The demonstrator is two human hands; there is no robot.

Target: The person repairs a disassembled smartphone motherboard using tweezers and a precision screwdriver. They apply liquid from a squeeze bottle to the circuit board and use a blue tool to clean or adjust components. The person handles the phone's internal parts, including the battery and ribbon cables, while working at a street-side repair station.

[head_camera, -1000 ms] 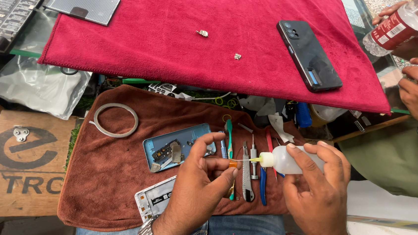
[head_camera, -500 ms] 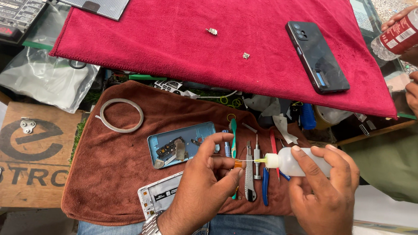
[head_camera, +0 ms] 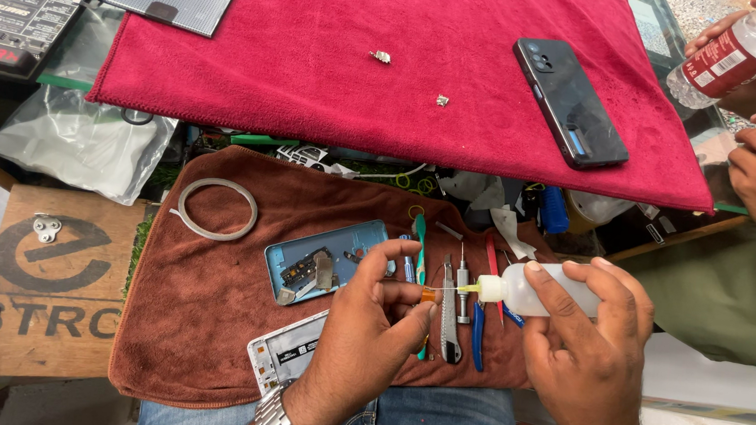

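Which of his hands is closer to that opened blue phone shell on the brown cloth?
Left. The left hand sits right beside the blue phone shell; the right hand is farther off, holding the squeeze bottle.

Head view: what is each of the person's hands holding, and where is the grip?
Right hand wraps the body of a small squeeze bottle. Left hand pinches a tiny orange part at its fingertips, against the bottle's nozzle.

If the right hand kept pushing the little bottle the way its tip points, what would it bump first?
Probably the small orange piece pinched in the left hand's fingertips: the bottle in the right hand aims its tip straight at it.
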